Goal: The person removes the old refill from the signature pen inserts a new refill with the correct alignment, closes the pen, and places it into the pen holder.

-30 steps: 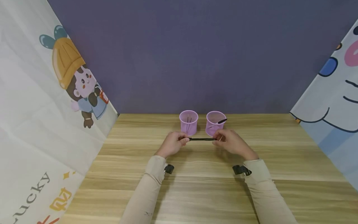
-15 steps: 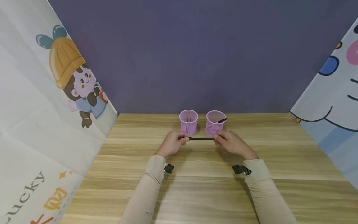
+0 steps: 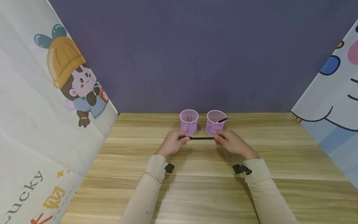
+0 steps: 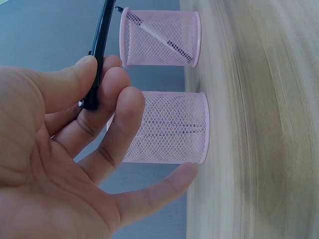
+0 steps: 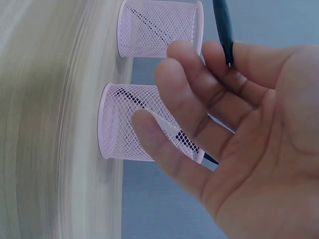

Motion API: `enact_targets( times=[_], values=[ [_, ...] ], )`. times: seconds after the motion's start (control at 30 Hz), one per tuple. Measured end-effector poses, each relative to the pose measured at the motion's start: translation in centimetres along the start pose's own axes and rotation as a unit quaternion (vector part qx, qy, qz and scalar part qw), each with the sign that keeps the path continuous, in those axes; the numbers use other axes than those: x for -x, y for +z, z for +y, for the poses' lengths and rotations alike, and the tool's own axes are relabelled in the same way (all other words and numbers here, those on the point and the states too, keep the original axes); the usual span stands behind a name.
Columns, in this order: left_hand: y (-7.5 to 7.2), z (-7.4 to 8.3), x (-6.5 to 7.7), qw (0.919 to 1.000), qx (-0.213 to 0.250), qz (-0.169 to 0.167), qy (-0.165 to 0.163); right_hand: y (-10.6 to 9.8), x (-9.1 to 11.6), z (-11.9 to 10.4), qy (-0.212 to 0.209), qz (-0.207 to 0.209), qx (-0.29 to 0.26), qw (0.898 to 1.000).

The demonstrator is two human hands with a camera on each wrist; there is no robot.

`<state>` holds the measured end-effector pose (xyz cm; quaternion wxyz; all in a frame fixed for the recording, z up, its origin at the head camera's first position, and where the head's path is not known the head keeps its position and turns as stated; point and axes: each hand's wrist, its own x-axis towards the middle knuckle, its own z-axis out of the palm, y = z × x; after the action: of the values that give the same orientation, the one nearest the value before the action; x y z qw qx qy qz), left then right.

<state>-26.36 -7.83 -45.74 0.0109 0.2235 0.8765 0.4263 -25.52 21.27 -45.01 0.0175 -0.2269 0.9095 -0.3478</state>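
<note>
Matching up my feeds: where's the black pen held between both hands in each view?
Head: black pen, level, below and right of centre.
Left wrist: black pen, upper left, steep, cut by the top edge.
Right wrist: black pen, top, right of centre, tip down.
Shared landmark: mesh cup with the black-and-white pen; right cup in head, upper in left wrist, lower in right wrist.

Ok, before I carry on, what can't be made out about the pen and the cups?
Head view: the ends of the black pen, covered by the left hand and right hand.
Left wrist view: the pen's far end, cut off by the top edge.
Left wrist view: most of the left cup's rim, behind the left hand.
Head view: what the thin dark items are; too small.
</note>
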Motion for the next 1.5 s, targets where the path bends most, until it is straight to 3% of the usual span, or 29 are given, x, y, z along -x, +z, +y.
enact_targets(
  times=[0.5, 1.5],
  values=[
    [0.3, 1.3, 0.0, 0.9998, 0.015, -0.004, 0.009, -1.5, 1.3, -0.9, -0.001, -0.001, 0.005, 1.0],
    [0.2, 1.4, 0.1, 0.9998, 0.014, -0.014, -0.004, -1.5, 1.4, -0.8, -0.011, -0.007, -0.008, 1.0]
  ],
)
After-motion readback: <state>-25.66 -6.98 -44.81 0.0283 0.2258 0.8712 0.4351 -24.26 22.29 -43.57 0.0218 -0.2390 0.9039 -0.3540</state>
